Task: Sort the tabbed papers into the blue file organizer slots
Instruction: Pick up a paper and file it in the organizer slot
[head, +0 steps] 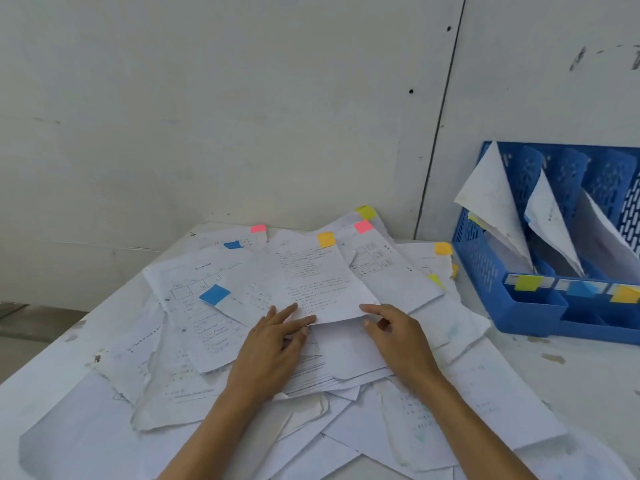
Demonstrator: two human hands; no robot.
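White printed sheet with an orange sticky tab (318,282) on its far edge tops the pile, straight ahead of both hands.

Head view:
- Left hand (273,344): fingers straight, lying flat on the sheet's near-left edge. Touching, nothing gripped.
- Right hand (398,337): index out, tip at the sheet's near-right corner. Thumb sits just below that edge on the paper underneath, other fingers loosely curled. Cannot tell whether index and thumb pinch the sheet or only touch it.
- Loose heap of white papers (207,341) spreads under and around both forearms, across the white table (571,375).
- Ahead-left of the left fingertips: large blue square tab (214,294). Farther out that way: small blue tab (232,244), then a pink tab (258,228).
- Ahead of the right hand, past the held sheet: second pink tab (363,226), with a yellow-green tab (365,212) just beyond it.
- Ahead-right of the right hand, at the pile's edge: second orange tab (442,248), with a yellow tab (435,280) nearer.
- Blue perforated plastic file organizer (485,271) stands on the table well right of the right hand, against the pale wall (207,98), just off the pile's edge.
- Its three visible slots each hold leaning white sheets (491,202).
- Front labels, nearest the hand outward: yellow-green label (528,282), blue label (581,288), orange label (625,294). The organizer's right end is cut off by the frame.
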